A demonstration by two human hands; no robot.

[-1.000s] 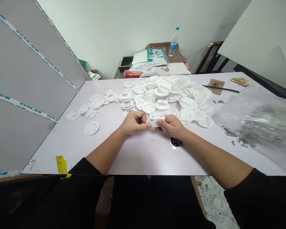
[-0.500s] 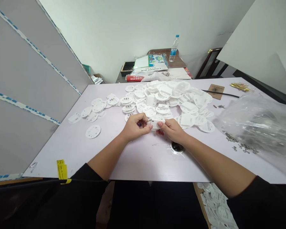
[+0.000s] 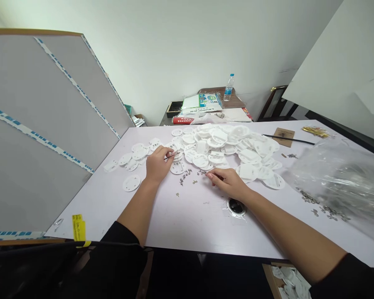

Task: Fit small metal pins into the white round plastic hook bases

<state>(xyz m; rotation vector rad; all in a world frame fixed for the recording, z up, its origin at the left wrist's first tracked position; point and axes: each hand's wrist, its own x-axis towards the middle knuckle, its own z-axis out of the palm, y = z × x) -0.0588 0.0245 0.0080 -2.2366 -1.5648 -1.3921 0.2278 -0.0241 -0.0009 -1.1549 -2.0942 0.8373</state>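
White plastic discs (image 3: 224, 143) lie heaped across the table (image 3: 187, 216), some round and flat, others with squarish raised covers. The person's left hand (image 3: 157, 165) sits at the near edge of the heap, its fingers (image 3: 168, 153) pressed together on a slim pair of tweezers (image 3: 173, 155), just above a single disc (image 3: 177, 167). The right hand (image 3: 229, 182) rests low on the table, fingers (image 3: 211, 175) bunched together; whether they pinch anything, I cannot tell. Small metal clips (image 3: 185, 176) lie scattered between the hands, close to those fingertips. Further right, beside a clear plastic bag (image 3: 339, 178), is a second scatter of metal pieces (image 3: 318, 205) — all on the same table.
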